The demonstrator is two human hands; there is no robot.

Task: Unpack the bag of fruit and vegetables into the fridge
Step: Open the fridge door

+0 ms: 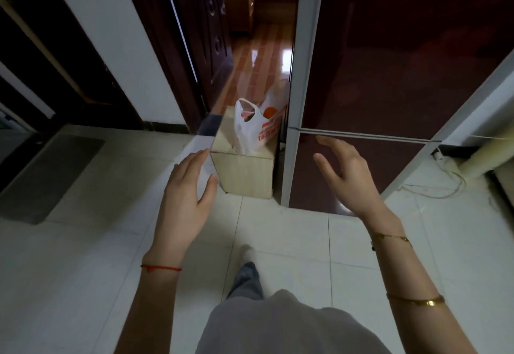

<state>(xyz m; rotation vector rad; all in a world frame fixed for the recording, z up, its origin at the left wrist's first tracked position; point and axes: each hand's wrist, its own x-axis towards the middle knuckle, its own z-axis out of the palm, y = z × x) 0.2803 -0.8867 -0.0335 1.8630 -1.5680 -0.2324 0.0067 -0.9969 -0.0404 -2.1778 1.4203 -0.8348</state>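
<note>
Beside the dark red fridge [389,75], in the head view, the white plastic bag [254,128] is sitting full on a pale wooden box [244,170], an orange showing through it. Both the left hand [189,187] and right hand [347,175] are hanging in the air with fingers relaxed, gripping nothing. The fridge doors are sitting closed, so unpacking is, by my reading, not yet begun.

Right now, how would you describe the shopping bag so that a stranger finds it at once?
Find the tall dark red fridge. Against its left side stands a pale wooden box on the tiled floor. On top sits the white plastic bag, the only thing there with orange print and open handles.
</note>
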